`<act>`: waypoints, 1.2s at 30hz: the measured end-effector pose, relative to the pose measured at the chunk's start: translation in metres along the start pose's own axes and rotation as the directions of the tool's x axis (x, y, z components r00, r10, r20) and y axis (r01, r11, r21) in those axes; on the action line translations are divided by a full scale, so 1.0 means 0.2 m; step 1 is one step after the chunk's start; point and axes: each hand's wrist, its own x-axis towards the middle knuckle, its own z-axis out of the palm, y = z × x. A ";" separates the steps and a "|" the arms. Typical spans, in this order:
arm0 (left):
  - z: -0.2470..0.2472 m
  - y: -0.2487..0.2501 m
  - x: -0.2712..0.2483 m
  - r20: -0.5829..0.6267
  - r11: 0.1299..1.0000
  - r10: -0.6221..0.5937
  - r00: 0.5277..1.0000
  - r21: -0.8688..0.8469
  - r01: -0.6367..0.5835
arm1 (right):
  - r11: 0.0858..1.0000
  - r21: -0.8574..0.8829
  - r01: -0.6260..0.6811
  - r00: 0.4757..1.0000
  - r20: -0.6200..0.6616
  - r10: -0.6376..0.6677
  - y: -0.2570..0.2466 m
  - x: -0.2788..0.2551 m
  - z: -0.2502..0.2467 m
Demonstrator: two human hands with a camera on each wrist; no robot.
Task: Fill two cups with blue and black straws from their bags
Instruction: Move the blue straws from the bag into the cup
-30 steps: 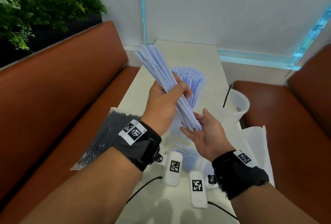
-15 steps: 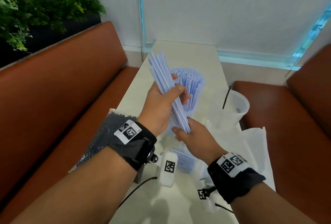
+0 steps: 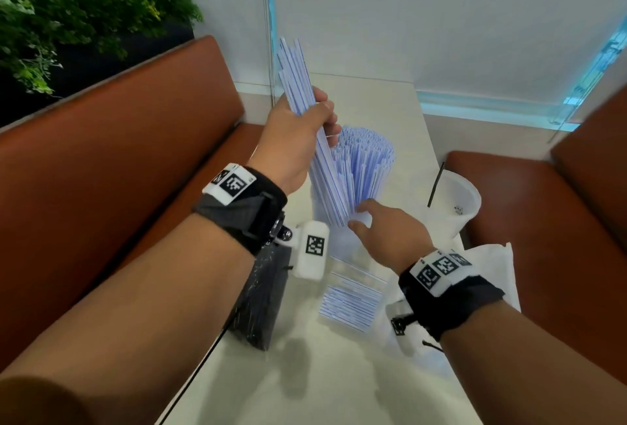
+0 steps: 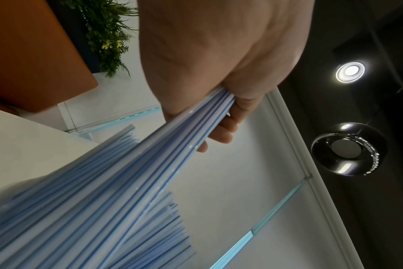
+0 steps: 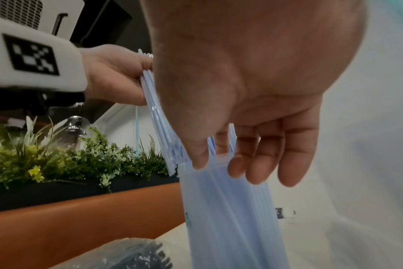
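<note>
Your left hand (image 3: 298,139) is wrapped around a bundle (image 3: 315,139) of blue straws, fingers and thumb curled tight about its middle, holding it nearly upright with the top leaning a little left. The bundle's lower ends sit at the near left rim of the blue cup (image 3: 342,221), just beside the straws (image 3: 368,160) already standing packed in it. Your right hand (image 3: 390,231) reaches in from the near right with fingers relaxed and spread, holding nothing; its fingertips (image 5: 239,169) are at the cup's rim, by the bundle's lower ends. The second cup (image 3: 470,217) stands to the right, with one black straw (image 3: 436,185) leaning in it. On the table (image 3: 339,390) nearer you, the blue bag (image 3: 353,299) lies flat with some straws inside, and the black bag (image 3: 259,302) lies to its left at the table edge.
</note>
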 end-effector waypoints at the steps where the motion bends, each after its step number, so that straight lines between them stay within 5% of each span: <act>1: 0.01 0.00 0.03 -0.017 1.000 0.002 1.000 -0.007 -0.002 | 1.000 0.011 0.002 1.000 0.026 -0.002 0.00 0.02 0.00; 6: 0.04 -0.05 0.11 -0.179 0.985 0.152 0.972 -0.059 -0.164 | 0.997 0.026 0.071 0.997 0.035 -0.072 0.01 0.07 0.06; 9: 0.02 -0.16 0.09 -0.111 0.947 0.207 0.972 0.272 -0.170 | 0.996 0.011 0.091 0.996 0.022 -0.091 0.03 0.06 0.07; 12: -0.02 -0.28 0.04 0.089 0.722 0.156 0.984 0.670 -0.175 | 0.996 0.021 0.092 0.996 0.007 -0.092 0.02 0.06 0.08; 15: -0.05 -0.32 0.03 0.117 0.570 0.151 0.982 0.801 -0.183 | 0.998 0.016 0.068 0.997 0.018 -0.069 0.02 0.05 0.08; 19: -0.09 -0.27 0.06 0.111 0.631 0.047 0.993 0.767 -0.116 | 0.999 0.008 0.050 0.998 0.031 -0.051 0.02 0.06 0.08; 23: -0.07 -0.18 0.10 0.101 0.724 0.231 0.968 0.647 -0.241 | 0.999 -0.006 0.047 0.998 0.038 -0.046 0.01 0.06 0.08; 24: -0.06 -0.17 0.10 0.143 0.669 0.277 0.950 0.681 -0.298 | 0.999 -0.004 0.044 0.998 0.036 -0.044 0.01 0.05 0.08; 26: -0.02 -0.20 0.08 0.339 0.426 0.262 0.904 0.799 -0.423 | 0.999 0.010 0.041 0.999 0.030 -0.041 0.01 0.05 0.08; 29: 0.00 -0.32 0.03 0.582 0.019 0.013 0.813 0.813 -0.582 | 0.997 -0.034 0.066 0.998 0.014 -0.066 0.01 0.05 0.09; 31: -0.01 -0.32 0.03 0.589 0.014 0.020 0.808 0.808 -0.590 | 0.993 -0.079 0.085 0.996 0.020 -0.084 0.02 0.06 0.10; 33: 0.00 -0.33 0.03 0.553 0.064 0.163 0.817 0.820 -0.568 | 0.996 -0.058 0.069 0.997 0.023 -0.068 0.02 0.06 0.11; 36: 0.05 -0.37 -0.01 0.595 -0.148 0.071 0.801 0.800 -0.581 | 0.999 -0.031 0.042 0.999 -0.003 -0.043 0.03 0.07 0.11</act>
